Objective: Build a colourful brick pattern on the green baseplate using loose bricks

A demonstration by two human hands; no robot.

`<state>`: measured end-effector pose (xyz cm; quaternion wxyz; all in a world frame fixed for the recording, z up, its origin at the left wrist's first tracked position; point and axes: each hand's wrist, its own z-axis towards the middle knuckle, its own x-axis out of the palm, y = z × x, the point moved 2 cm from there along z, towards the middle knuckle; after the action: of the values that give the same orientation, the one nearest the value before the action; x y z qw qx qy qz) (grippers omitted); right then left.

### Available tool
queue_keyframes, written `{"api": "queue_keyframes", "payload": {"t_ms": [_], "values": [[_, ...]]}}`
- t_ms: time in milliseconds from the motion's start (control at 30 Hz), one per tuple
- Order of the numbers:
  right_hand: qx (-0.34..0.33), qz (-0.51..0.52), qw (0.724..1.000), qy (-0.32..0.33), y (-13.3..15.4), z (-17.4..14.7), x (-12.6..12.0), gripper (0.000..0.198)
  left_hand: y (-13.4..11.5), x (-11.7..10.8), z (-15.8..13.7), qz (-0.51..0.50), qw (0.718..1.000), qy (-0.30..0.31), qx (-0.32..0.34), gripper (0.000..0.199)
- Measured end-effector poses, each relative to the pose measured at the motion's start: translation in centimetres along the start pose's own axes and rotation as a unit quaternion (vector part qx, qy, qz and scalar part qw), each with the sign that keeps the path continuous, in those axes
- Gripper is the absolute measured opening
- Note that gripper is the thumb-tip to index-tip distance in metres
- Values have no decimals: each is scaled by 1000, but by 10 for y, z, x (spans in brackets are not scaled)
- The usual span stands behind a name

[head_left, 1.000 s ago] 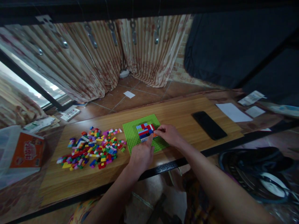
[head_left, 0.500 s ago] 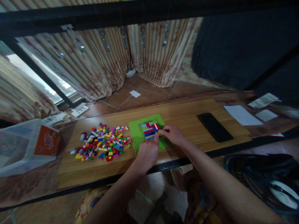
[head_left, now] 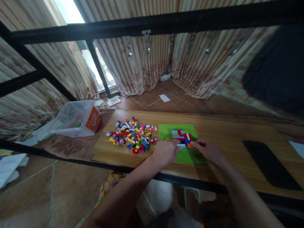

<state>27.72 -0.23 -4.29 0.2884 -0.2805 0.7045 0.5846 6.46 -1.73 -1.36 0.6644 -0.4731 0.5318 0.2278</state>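
A green studded baseplate (head_left: 163,129) lies on the wooden table with a low block of toy building bricks (head_left: 181,136) on it, in blue, red, white and light blue. My left hand (head_left: 166,154) is closed at the block's near left side, its fingertips against the bricks; its curled fingers are partly hidden. From the right, my right hand (head_left: 209,151) pinches a small orange brick (head_left: 190,146) between thumb and finger at the block's near right corner. Whether that brick is seated on the studs, I cannot tell.
A heap of loose, many-coloured bricks (head_left: 135,134) spreads left of the baseplate. Beyond it stands a clear plastic box (head_left: 71,118) with an orange label. On the right lies a black phone-like slab (head_left: 270,164). A dark metal rail (head_left: 152,28) crosses above, before curtains.
The view has turned left, so everything sits further right in the picture. Both hands stay at the brick block, the right one still at its near right corner with the orange brick.
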Motion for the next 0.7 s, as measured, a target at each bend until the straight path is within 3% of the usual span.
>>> {"api": "queue_keyframes", "payload": {"t_ms": [200,300,700], "values": [[30,-3,996,-88,1,3,-14,40,68,-50,-9,-32,999,-3,-36,22],[28,-9,991,-132,5,4,-16,36,88,-59,-17,-60,997,21,-42,23],[-37,4,985,-171,18,3,-9,35,61,-38,-17,96,992,74,-30,19]]}}
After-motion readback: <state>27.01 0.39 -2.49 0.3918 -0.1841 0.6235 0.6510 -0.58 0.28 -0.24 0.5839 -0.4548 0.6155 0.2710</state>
